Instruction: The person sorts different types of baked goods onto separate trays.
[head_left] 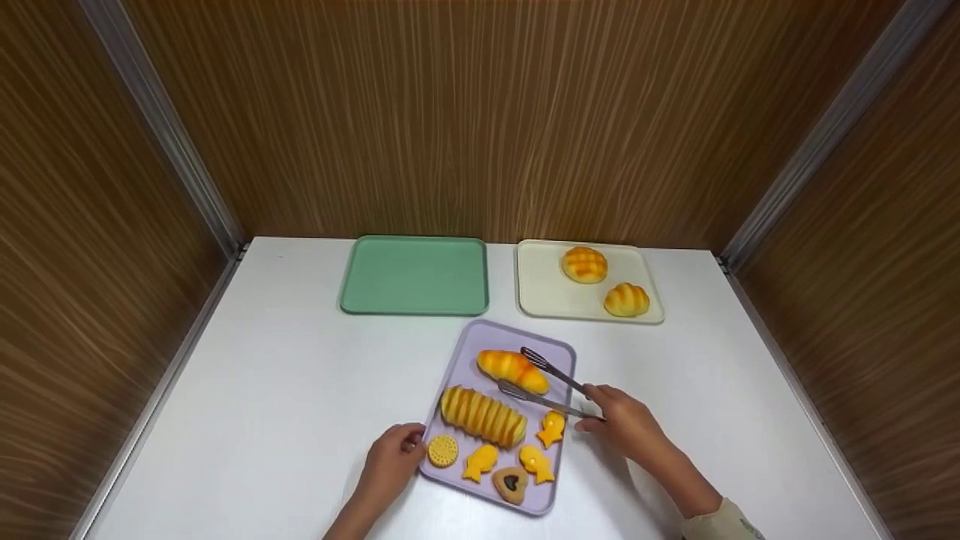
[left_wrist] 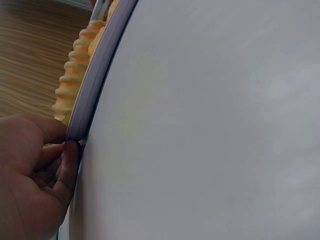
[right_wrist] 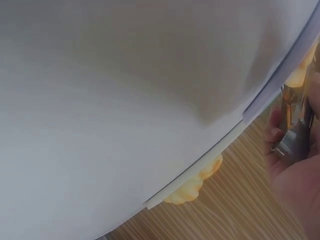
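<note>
My left hand [head_left: 391,459] pinches the left rim of a lilac tray [head_left: 519,338] near its front corner, thumb and finger at the edge in the left wrist view. Metal tongs [head_left: 561,376] are in my right hand [head_left: 631,426], their arms spread. The tong tips straddle a croissant-shaped bread [head_left: 504,365] at the tray's far end. Nearer me on the same tray lie a long ridged bread roll [head_left: 483,417], a round biscuit [head_left: 442,451], a heart-shaped cookie [head_left: 511,486] and several yellow fish-shaped pieces [head_left: 480,462].
A green tray [head_left: 416,274] stands at the back left of the white table [head_left: 285,390]. Beside it at the back right, a cream tray [head_left: 541,289] carries a round criss-cross bun [head_left: 585,265] and a small ridged roll [head_left: 627,300]. Wood-grain panels [head_left: 480,120] enclose the table's back and sides.
</note>
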